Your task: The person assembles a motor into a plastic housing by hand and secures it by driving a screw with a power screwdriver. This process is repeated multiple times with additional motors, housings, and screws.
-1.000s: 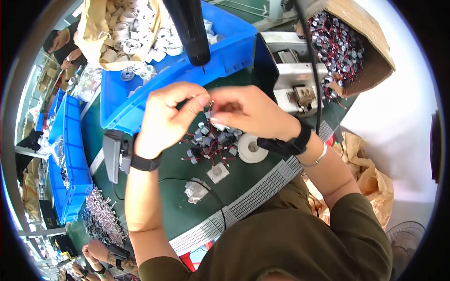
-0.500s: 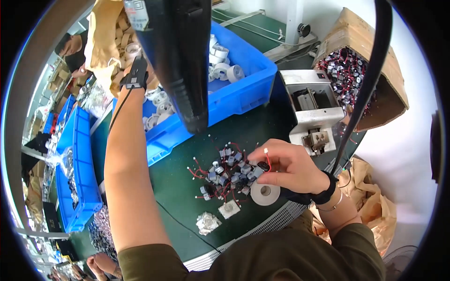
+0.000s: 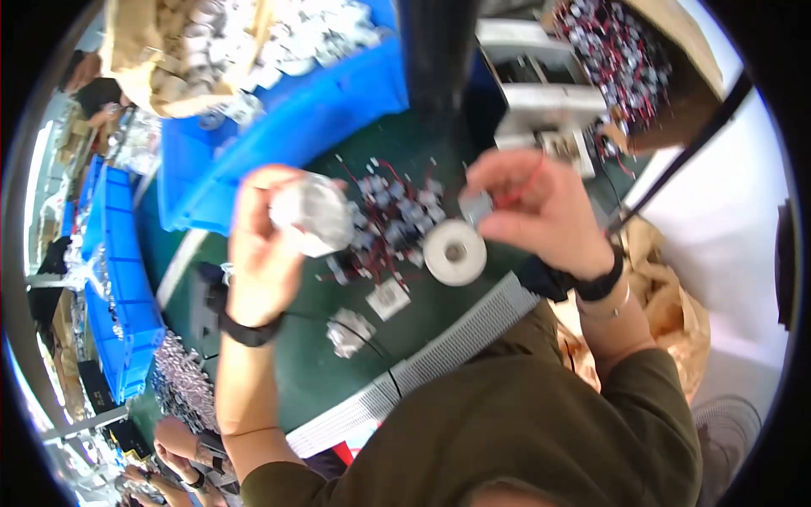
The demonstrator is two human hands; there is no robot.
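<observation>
My left hand (image 3: 263, 258) is closed around a rounded white plastic part (image 3: 311, 211), held above the left side of the heap. Across from it, my right hand (image 3: 553, 211) pinches a small grey motor (image 3: 475, 208) with a red wire between thumb and fingers. Between and below the hands lies a heap of similar small motors with red wires (image 3: 405, 207). A white disc with a central hole (image 3: 437, 256) sits at the heap's right edge. Closer to me are a small white square block (image 3: 387, 301) and a crumpled silvery-white lump (image 3: 348, 333). Motion blurs both hands.
A blue bin (image 3: 338, 106) and a brown paper bag of parts (image 3: 135, 76) stand at the far left. A grey-white machine (image 3: 549, 106) is at the far right, beside a cardboard box (image 3: 688, 51) of wired motors. Other people's hands (image 3: 176, 438) show at lower left.
My left hand has come back from the blue bin area, now holding the white plastic part. My right hand has lifted the motor away from the heap. The view has shifted.
</observation>
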